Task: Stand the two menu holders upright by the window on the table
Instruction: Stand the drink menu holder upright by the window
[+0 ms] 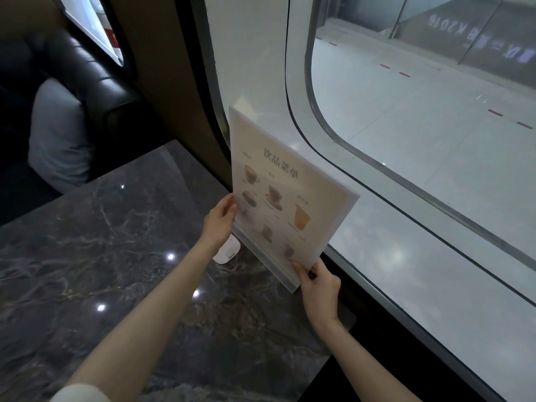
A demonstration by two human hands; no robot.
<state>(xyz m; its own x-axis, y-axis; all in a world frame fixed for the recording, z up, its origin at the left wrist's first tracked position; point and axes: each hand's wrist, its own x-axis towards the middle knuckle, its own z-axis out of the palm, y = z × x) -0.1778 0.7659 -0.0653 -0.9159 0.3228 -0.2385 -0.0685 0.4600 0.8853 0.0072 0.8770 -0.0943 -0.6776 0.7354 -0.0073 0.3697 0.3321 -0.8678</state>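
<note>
A clear acrylic menu holder (290, 184) with a drinks menu stands upright on the dark marble table (101, 256), close against the window (420, 126). My left hand (219, 221) grips its left edge near the bottom. My right hand (317, 288) pinches its lower right corner by the base strip. A second sheet's edge shows just behind the top and right of the front one; whether it is a second holder I cannot tell.
A small white device (227, 252) lies on the table just left of the holder's base, under my left wrist. A black leather seat (87, 71) with a grey cushion (58, 134) stands beyond the table's far edge. A dark gap runs between table and window ledge.
</note>
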